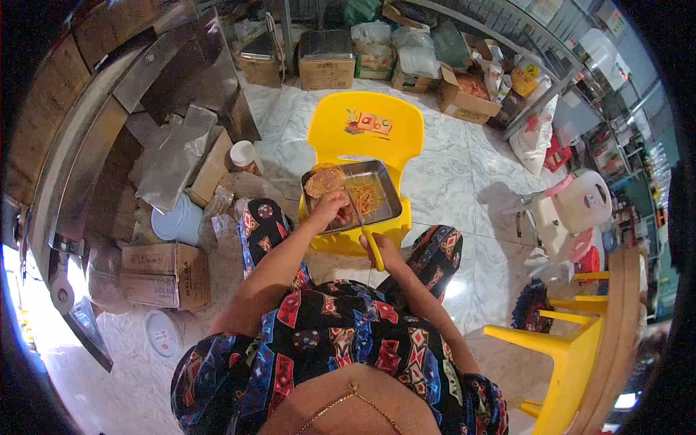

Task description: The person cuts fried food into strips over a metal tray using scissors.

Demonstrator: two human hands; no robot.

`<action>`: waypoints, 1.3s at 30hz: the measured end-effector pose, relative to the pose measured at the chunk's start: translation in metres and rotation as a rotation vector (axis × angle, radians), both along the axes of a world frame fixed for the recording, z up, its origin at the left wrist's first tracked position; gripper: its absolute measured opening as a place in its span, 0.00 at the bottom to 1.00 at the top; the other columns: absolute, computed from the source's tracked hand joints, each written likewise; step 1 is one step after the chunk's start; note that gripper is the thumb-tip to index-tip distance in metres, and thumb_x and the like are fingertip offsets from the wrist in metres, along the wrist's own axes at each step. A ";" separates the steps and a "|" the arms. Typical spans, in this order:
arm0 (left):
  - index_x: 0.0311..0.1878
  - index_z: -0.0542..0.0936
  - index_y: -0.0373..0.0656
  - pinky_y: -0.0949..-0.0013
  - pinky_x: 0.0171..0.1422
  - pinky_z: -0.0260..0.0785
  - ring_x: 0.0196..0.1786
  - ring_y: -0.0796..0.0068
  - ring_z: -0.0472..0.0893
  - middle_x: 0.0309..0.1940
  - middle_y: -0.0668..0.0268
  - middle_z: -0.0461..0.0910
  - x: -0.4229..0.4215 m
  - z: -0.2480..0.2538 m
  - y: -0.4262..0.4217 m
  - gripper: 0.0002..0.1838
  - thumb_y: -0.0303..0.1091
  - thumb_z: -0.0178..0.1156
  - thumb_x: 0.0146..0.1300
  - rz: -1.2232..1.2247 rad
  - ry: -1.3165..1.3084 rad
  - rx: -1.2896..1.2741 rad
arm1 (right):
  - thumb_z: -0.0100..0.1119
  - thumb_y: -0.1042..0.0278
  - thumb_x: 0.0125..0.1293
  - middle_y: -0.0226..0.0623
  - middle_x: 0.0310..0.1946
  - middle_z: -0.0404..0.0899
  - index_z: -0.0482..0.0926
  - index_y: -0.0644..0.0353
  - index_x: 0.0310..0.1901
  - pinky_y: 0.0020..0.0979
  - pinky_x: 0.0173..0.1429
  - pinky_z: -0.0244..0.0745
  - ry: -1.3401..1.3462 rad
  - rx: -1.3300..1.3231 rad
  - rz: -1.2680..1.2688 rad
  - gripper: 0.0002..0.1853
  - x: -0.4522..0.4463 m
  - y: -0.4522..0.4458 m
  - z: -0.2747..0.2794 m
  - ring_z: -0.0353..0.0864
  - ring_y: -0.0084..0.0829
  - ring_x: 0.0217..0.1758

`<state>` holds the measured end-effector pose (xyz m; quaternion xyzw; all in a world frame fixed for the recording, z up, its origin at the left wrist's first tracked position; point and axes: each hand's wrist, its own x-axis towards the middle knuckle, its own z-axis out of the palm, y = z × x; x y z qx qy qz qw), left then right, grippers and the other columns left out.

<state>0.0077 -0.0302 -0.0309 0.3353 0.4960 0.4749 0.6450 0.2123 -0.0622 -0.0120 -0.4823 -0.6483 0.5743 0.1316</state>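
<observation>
A metal tray [392, 210] rests on the seat of a yellow chair [366, 130] in front of me. My left hand [331, 209] is closed at the tray's left part, holding food pieces beside a round, flat, browned piece of food [325, 181]. My right hand [382, 252] grips yellow-handled scissors [375, 250] at the tray's front edge, their blades pointing into the tray beside my left hand. Thin cut strips [366, 199] lie in the tray's right half. What exactly is between my left fingers is too small to tell.
Left of me are a cardboard box [165, 275], a blue bucket [177, 220] and a white-lidded jar [245, 155]. Boxes [326, 71] line the back. At right stand a yellow stool [565, 341] and a pink-and-white chair [573, 206].
</observation>
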 end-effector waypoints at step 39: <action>0.48 0.66 0.39 0.60 0.47 0.65 0.48 0.59 0.67 0.47 0.58 0.65 -0.031 0.002 0.035 0.22 0.28 0.55 0.46 0.028 1.873 0.270 | 0.46 0.34 0.54 0.29 0.15 0.64 0.69 0.62 0.34 0.23 0.18 0.65 0.192 -0.189 -0.225 0.31 0.017 -0.002 0.010 0.66 0.21 0.13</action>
